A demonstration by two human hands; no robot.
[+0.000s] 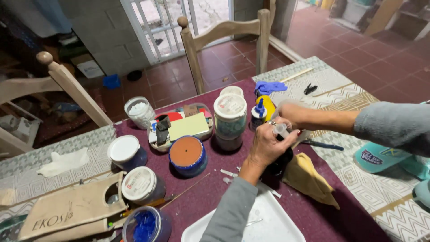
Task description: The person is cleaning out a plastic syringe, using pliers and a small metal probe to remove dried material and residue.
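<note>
Here both hands (280, 127) close on a small, apparently clear syringe (282, 131) above the maroon cloth (215, 188).

Both arms wear grey long sleeves (233, 210), and a ring (272, 122) circles one finger.

Two wooden chairs (224, 38) stand behind the tabletop (313, 224). On it are six lidded tubs (230, 117), one blue bowl (187, 156), one white tray (264, 224), one yellow cloth (309, 177) and one teal cap (380, 157).
</note>
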